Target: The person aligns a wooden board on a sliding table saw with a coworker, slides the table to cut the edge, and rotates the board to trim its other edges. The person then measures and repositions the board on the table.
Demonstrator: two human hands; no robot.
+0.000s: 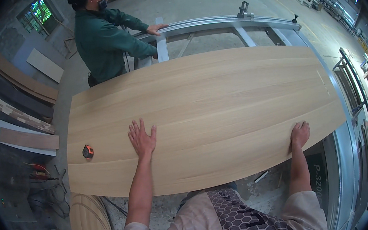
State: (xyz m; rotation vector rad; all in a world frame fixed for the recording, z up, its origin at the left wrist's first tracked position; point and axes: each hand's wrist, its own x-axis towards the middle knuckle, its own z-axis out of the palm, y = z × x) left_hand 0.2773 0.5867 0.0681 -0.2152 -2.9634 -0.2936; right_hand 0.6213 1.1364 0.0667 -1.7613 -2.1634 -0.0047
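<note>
Large pale wood-grain panel [210, 112] lies flat on the metal saw table [246, 21]. Left hand [142, 139] flat, fingers spread on top; right hand [299, 134] clamped on near edge. Orange tape measure [88, 151] sits near left edge.

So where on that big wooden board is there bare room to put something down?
Most of the board is bare: the whole stretch beyond the left hand and right hand. Its near-left corner holds a tape measure. The floor at left is crowded with planks.
</note>
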